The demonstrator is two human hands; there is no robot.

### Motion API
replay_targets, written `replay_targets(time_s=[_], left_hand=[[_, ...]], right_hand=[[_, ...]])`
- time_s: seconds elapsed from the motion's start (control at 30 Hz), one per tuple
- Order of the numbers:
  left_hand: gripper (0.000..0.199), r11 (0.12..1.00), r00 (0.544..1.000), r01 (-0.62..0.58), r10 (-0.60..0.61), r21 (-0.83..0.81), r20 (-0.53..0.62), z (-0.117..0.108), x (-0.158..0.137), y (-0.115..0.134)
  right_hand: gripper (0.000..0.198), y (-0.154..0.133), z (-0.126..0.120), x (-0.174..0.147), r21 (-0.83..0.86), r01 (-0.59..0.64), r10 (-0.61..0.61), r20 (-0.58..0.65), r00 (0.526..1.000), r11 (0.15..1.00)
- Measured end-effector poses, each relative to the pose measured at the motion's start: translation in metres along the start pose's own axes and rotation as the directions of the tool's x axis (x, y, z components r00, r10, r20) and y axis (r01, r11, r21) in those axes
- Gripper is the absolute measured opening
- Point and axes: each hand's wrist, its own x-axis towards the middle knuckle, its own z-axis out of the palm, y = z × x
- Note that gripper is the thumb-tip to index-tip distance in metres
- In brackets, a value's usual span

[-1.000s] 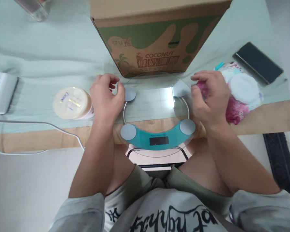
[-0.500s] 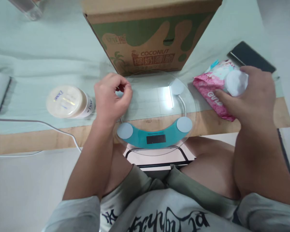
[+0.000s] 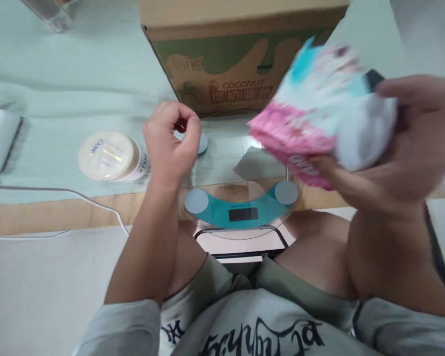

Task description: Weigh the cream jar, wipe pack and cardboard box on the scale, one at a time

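Note:
My right hand grips a soft pink, white and blue pack, raised over the right side of a round glass scale. A rounded white part of the pack shows by the thumb, blurred by motion. On the left, my left hand is closed, thumb against curled fingers, over the scale's left edge. Nothing shows between its fingers, and the fingertips are partly hidden. The scale has a teal band with a dark display and pale round pads. It lies at the table's near edge, overhanging it slightly.
Behind the scale stands a cardboard box printed "COCONUT". A Dove tub is left of my left hand. Further left are a white device and a white cable. A dark phone is mostly hidden behind the pack.
My right hand has lifted the pack off the table and brought it up and leftward over the scale. My left hand stays by the scale's left edge. The view has shifted slightly.

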Motion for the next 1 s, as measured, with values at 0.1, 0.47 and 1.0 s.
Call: replay_targets(time_s=[0.1,0.47,1.0], left_hand=[[0.032,0.996,0.998,0.034,-0.039,-0.085,-0.058,0.0,-0.002,-0.002],[0.024,0.99,0.987,0.004,0.019,-0.142,0.163,-0.001,-0.016,0.009],[0.041,0.973,0.99,-0.093,0.113,-0.212,0.083,0.007,-0.013,-0.001]], right_hand=[[0.056,-0.026,0.029,0.005,0.081,0.099,-0.111,0.15,0.982,0.992],[0.063,0.004,0.064,-0.001,0.293,-0.271,0.197,0.258,0.946,0.917],[0.069,0.0,0.06,-0.009,0.272,-0.174,0.126,0.187,0.974,0.947]])
